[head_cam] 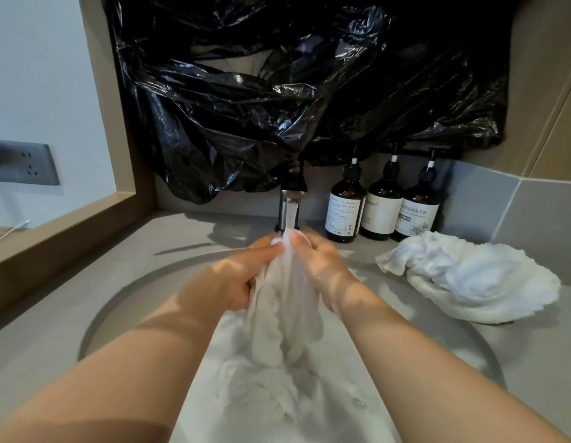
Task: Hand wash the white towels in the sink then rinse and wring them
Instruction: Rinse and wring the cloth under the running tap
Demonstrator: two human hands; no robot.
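With our left hand (245,270) and right hand (319,263) both clenched around the wet bunched white cotton towel (284,302) under the running chrome tap (289,209), we should work fresh folds through the stream, keeping the hanging tail over the round grey sink (118,302).

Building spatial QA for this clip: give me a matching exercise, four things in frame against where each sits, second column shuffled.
Things:
1. gripped towel
2. loose towel
3. pump bottles
4. black plastic

Places:
A. draped on the wall above the tap
B. heaped on the counter, right of the sink
C. under the running tap, held by the left hand and right hand
D. standing at the back wall, right of the tap

Pairs: 1-C, 2-B, 3-D, 4-A
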